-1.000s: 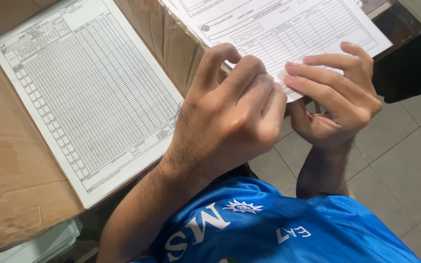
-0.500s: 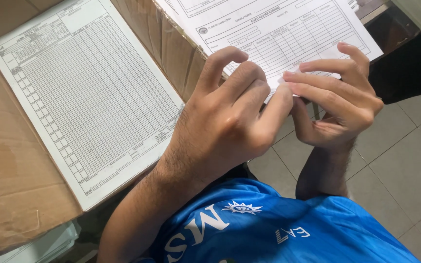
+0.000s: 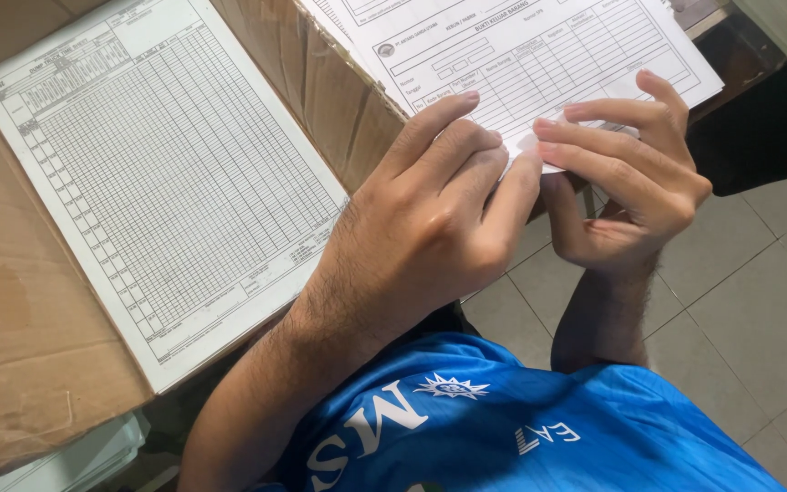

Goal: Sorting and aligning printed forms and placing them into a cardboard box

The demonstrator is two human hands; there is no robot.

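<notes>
The left hand (image 3: 439, 219) has slid nearer the right hand (image 3: 626, 182).

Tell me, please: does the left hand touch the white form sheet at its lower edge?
Touching. In the head view the left hand presses its fingertips onto the form sheet edge, opposite the right hand.

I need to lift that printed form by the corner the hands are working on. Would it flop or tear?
Likely floppy: the printed form looks like one thin sheet. Its corner, pinched between the left hand and right hand, already bends. It probably tears easily.
</notes>
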